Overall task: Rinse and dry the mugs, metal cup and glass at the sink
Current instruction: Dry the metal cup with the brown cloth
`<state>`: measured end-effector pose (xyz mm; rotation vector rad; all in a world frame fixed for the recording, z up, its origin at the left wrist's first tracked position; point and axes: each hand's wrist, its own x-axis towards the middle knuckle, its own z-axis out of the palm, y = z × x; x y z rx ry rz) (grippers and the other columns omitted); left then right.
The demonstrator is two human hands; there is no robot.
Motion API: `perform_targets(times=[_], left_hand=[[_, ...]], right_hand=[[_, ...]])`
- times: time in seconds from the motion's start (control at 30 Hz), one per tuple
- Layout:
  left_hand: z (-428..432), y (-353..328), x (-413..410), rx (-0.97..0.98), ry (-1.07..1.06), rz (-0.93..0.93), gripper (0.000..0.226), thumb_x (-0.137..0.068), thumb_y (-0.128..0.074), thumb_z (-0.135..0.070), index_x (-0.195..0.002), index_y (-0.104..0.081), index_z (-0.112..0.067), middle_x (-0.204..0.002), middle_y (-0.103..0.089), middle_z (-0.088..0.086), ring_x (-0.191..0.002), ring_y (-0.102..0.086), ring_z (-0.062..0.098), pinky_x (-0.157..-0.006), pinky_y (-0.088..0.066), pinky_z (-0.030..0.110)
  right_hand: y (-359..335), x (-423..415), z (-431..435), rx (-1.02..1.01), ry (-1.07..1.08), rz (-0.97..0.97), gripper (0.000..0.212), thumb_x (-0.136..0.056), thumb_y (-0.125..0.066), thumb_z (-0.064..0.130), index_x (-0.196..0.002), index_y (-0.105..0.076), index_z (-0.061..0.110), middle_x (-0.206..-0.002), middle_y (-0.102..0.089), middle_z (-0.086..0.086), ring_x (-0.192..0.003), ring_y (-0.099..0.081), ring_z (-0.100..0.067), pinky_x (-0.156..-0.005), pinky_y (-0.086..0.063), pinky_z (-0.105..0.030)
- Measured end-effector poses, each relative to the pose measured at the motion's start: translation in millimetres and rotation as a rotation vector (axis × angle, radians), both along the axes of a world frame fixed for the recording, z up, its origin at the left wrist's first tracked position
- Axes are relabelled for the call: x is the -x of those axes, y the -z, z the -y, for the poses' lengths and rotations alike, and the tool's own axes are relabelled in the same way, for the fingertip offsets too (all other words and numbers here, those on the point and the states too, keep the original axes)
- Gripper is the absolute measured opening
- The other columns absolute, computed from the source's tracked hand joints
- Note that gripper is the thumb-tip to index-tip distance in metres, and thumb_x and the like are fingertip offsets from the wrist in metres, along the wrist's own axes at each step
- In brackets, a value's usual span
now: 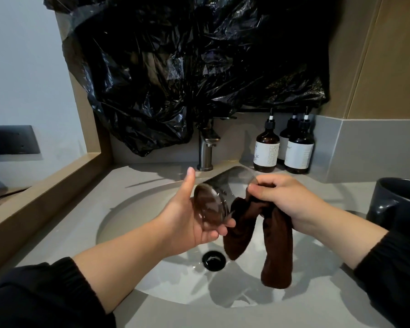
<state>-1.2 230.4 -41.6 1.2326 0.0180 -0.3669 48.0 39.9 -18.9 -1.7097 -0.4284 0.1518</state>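
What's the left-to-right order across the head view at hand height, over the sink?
Left hand → glass → right hand → dark mug on the counter. Brown cloth left out: it hangs from the right hand and overlaps both it and the glass.

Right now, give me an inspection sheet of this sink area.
Surface: grey counter with a white sink, black drain.
Job's things: glass tipped sideways over the sink; brown cloth at its mouth; dark mug on the counter, right.
Clutter: three pump bottles behind the sink.
Grippers: left hand grips the glass's base; right hand pinches the cloth.
Cables: nothing seen.
Surroundings: faucet, no stream visible; black plastic sheet above it.
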Motion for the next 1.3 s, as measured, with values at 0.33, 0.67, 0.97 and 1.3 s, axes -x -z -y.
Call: perform_targets(times=[0.33, 0.67, 0.97, 1.3], left_hand=[[1, 1, -3, -0.574, -0.206, 0.465, 0.122, -0.037, -0.084, -0.066, -0.143, -0.032, -0.035, -0.133, -0.052, -0.014, -0.121, -0.052, 0.003, -0.102, -0.043, 0.028], [14, 1, -2, -0.401, -0.495, 0.533, 0.071, -0.05, -0.087, -0.027, -0.116, -0.062, -0.018, -0.103, -0.073, -0.005, -0.101, -0.068, 0.01, -0.089, -0.053, 0.027], [10, 3, 2, -1.171, -0.247, 0.46, 0.063, -0.06, -0.08, -0.048, -0.112, -0.047, -0.037, -0.099, -0.059, -0.017, -0.093, -0.057, 0.006, -0.081, -0.052, 0.03], [14, 7, 3, -1.139, -0.165, 0.537, 0.046, -0.06, -0.079, -0.043, -0.092, -0.049, -0.03, -0.086, -0.06, -0.01, -0.078, -0.058, 0.007, -0.067, -0.052, 0.028]], right_hand=[[-1, 0, -5, -0.495, 0.008, -0.595, 0.019, -0.077, -0.061, 0.025, -0.069, -0.055, 0.008, -0.061, -0.058, -0.007, -0.057, -0.056, -0.02, -0.06, -0.054, -0.03], [5, 7, -19, -0.262, -0.093, -0.686, 0.037, -0.079, -0.065, 0.031, -0.097, -0.066, -0.001, -0.082, -0.065, -0.015, -0.078, -0.066, -0.026, -0.072, -0.056, -0.033], [-16, -12, 6, -0.274, 0.306, -0.289, 0.018, -0.088, -0.048, 0.012, -0.081, -0.065, 0.011, -0.072, -0.058, -0.008, -0.063, -0.055, -0.022, -0.063, -0.047, -0.031], [-10, 25, -15, -0.011, 0.016, 0.17, 0.02, -0.083, -0.065, 0.006, -0.079, -0.075, 0.023, -0.093, -0.072, -0.002, -0.093, -0.067, -0.019, -0.089, -0.052, -0.033]])
